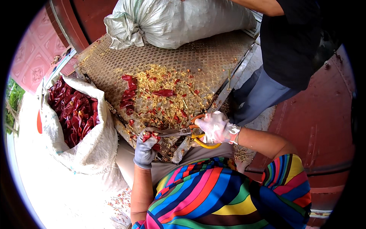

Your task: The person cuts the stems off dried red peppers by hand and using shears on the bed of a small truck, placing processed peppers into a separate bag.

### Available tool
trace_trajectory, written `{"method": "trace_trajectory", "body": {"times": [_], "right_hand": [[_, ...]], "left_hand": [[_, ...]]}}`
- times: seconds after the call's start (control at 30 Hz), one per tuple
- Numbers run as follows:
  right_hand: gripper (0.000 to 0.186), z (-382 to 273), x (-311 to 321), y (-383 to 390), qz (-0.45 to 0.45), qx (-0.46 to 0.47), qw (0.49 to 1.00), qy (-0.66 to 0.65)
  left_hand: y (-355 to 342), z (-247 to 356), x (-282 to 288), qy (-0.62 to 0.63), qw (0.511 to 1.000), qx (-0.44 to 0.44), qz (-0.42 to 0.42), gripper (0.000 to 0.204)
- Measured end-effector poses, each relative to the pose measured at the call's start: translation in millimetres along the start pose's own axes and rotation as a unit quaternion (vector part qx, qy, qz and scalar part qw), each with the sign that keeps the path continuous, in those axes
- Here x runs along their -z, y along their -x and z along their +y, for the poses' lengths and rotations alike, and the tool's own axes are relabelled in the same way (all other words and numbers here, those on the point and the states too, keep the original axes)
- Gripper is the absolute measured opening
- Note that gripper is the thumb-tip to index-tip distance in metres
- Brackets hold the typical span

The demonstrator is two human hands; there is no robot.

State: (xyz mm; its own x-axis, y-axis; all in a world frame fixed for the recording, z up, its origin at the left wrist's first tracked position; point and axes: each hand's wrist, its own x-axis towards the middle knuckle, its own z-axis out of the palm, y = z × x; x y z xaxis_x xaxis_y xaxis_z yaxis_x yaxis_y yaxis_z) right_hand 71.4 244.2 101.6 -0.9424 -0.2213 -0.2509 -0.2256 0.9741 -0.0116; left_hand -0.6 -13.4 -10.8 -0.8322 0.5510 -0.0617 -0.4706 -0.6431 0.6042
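My left hand (pixel 144 153), in a grey glove, is closed around dried red chili peppers (pixel 146 136) at the near edge of a textured metal board (pixel 213 49). My right hand (pixel 216 126), in a pale patterned glove, grips scissors (pixel 173 133) by their orange and yellow handles. The blades reach left to the chilies in my left hand; whether they touch them I cannot tell. On the board beyond my hands lie a row of red chilies (pixel 129 93), one loose chili (pixel 164 92), and yellow seeds (pixel 158 76) mixed with red scraps.
Left of the board stands an open white woven sack (pixel 101 131) full of dried chilies (pixel 72 110). A large tied white sack (pixel 190 23) lies across the board's far end. A person (pixel 289 49) in a black shirt stands at the right, one arm over that sack.
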Motion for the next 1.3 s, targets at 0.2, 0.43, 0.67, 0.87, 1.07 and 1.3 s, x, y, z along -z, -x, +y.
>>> {"method": "trace_trajectory", "body": {"times": [0.2, 0.43, 0.67, 0.87, 1.07, 1.3], "right_hand": [[0.062, 5.3, -27.5, 0.9, 0.065, 0.03, 0.997, -0.013], [0.049, 12.5, -34.0, -0.9, 0.014, 0.029, 0.997, -0.072], [0.061, 10.2, 7.4, -4.8, 0.1, 0.041, 0.994, -0.028], [0.057, 11.0, 18.7, -7.2, 0.147, 0.11, 0.982, 0.049], [0.056, 9.0, 18.2, -12.7, 0.098, 0.107, 0.988, 0.046], [0.055, 6.8, 24.5, -15.6, 0.028, 0.083, 0.995, 0.055]], "left_hand": [[0.0, 0.0, 3.1, -0.078, 0.996, 0.002, 0.037, 0.031], [-1.7, 3.8, -9.4, -0.151, 0.988, -0.002, 0.029, 0.026], [3.5, 10.2, -6.0, -0.1, 0.994, 0.041, 0.031, 0.028], [1.9, 14.7, -4.7, -0.153, 0.986, 0.066, -0.002, 0.03], [0.4, 14.0, 0.7, -0.24, 0.968, 0.053, -0.052, 0.025], [1.9, 9.9, 9.3, -0.327, 0.939, -0.017, -0.11, 0.017]]}}
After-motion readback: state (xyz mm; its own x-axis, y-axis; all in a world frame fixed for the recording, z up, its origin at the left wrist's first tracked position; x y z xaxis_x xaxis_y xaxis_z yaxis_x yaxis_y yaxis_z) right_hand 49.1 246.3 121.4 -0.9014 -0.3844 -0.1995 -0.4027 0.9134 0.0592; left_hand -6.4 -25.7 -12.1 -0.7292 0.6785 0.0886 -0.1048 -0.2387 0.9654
